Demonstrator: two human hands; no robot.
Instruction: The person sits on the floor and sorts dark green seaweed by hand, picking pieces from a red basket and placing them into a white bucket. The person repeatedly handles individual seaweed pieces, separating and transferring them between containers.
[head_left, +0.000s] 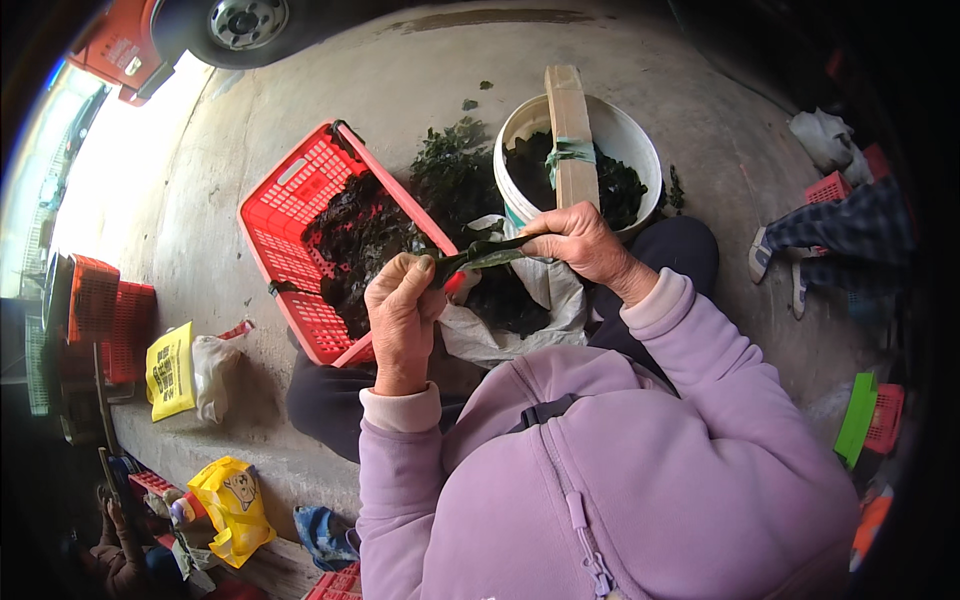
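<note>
A dark green strip of seaweed [485,254] is stretched between my two hands, in front of my chest. My left hand [402,310] pinches one end between thumb and fingers, beside the red plastic basket [285,205]. At the other end, my right hand [583,243] grips the strip just below the white bucket [508,185]. Wet dark seaweed [352,235] fills much of the basket. More lies in the bucket, under a wooden board [568,115] laid across its rim with green cord tied round it. Beneath my hands, a white sack [475,335] lies with dark seaweed in it.
Loose seaweed [450,165] is heaped on the concrete floor between basket and bucket. Yellow bags [172,375] and stacked red crates [128,330] stand at the left. A truck wheel [247,22] shows at the far left; another person's legs [840,240] are at the right.
</note>
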